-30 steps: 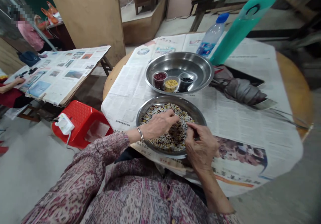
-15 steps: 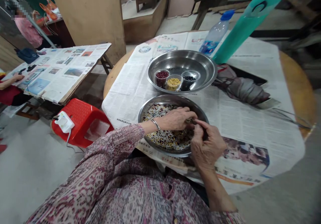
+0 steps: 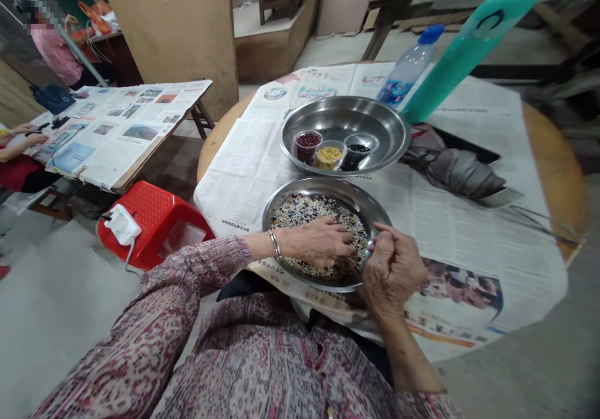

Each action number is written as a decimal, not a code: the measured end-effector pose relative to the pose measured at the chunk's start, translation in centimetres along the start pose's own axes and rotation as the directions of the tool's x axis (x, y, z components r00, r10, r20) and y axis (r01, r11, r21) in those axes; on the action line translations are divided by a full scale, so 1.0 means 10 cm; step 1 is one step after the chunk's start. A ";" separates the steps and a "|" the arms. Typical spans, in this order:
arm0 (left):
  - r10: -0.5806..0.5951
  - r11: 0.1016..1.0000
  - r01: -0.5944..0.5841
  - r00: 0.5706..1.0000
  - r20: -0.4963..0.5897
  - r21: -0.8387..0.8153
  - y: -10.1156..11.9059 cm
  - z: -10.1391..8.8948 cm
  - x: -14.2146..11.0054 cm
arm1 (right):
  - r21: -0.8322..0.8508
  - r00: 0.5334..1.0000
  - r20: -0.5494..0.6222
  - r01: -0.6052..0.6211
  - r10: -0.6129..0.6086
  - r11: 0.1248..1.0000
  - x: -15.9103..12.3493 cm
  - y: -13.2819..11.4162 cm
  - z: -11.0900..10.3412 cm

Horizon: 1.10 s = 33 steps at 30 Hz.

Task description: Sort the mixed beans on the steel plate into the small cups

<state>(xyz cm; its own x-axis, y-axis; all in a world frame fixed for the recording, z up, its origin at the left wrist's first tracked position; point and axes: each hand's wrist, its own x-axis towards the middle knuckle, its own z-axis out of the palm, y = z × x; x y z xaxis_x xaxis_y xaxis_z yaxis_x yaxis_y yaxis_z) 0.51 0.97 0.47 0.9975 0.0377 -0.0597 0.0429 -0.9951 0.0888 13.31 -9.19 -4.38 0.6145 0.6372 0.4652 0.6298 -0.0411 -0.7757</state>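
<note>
Mixed white, yellow, dark red and black grains and beans (image 3: 304, 209) lie across the bottom of the near steel basin (image 3: 323, 182). My left hand (image 3: 319, 242), with a silver bangle at its wrist, rests palm down over this mix, its fingers apart and their tips on the grains. At the basin's right rim is my right hand (image 3: 394, 269), its fingers curled and thumb against the index finger; what lies inside them is hidden. Behind, a second steel basin (image 3: 370, 107) holds three clear cups: red beans (image 3: 308, 141), yellow beans (image 3: 329, 156) and black beans (image 3: 359, 148).
Newspaper (image 3: 234, 175) covers the round table. A water bottle (image 3: 407, 69), a teal plastic sleeve (image 3: 469, 56) and a folded grey umbrella (image 3: 454, 169) stand or lie behind and right. To the left are a red stool (image 3: 154, 212) with a power strip (image 3: 122, 225), and another table with people.
My left hand has moved left and down, away from my right fingers and onto the grains. My right hand stays by the rim, fingers curled. The view has shifted slightly.
</note>
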 end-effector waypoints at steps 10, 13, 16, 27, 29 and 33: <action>-0.272 0.961 0.275 0.960 -0.073 0.036 -0.14 -0.16 -0.64 | -0.002 1.000 0.026 -0.006 0.006 1.000 0.00 -0.03 -0.01; -0.323 0.944 0.323 0.946 -0.004 0.067 -0.04 -0.13 -0.72 | 0.004 1.000 0.022 0.015 -0.015 1.000 0.01 -0.04 -0.02; -0.305 0.952 0.300 0.949 0.082 0.061 0.02 -0.10 -0.76 | -0.002 1.000 0.024 0.018 -0.018 1.000 0.01 -0.04 -0.02; -0.159 0.946 0.202 0.971 0.180 -0.254 0.13 -0.11 -0.51 | -0.012 0.999 0.020 0.050 -0.050 0.999 0.01 -0.03 -0.02; -0.228 0.939 0.249 0.967 0.110 -0.238 0.13 -0.05 -0.40 | -0.011 0.999 0.021 0.051 -0.050 0.999 0.01 -0.02 -0.01; -0.436 0.887 0.409 0.894 -0.103 -0.214 0.01 0.04 -0.24 | -0.003 0.998 0.015 0.057 -0.057 0.998 0.01 -0.01 -0.01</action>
<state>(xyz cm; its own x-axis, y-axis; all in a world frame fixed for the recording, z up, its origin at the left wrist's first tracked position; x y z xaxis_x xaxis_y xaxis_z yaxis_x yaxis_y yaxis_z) -1.88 0.75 0.24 0.8786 0.4775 0.0108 0.4576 -0.8480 0.2675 13.31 -9.26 -4.19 0.5702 0.6503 0.5021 0.6654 -0.0070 -0.7465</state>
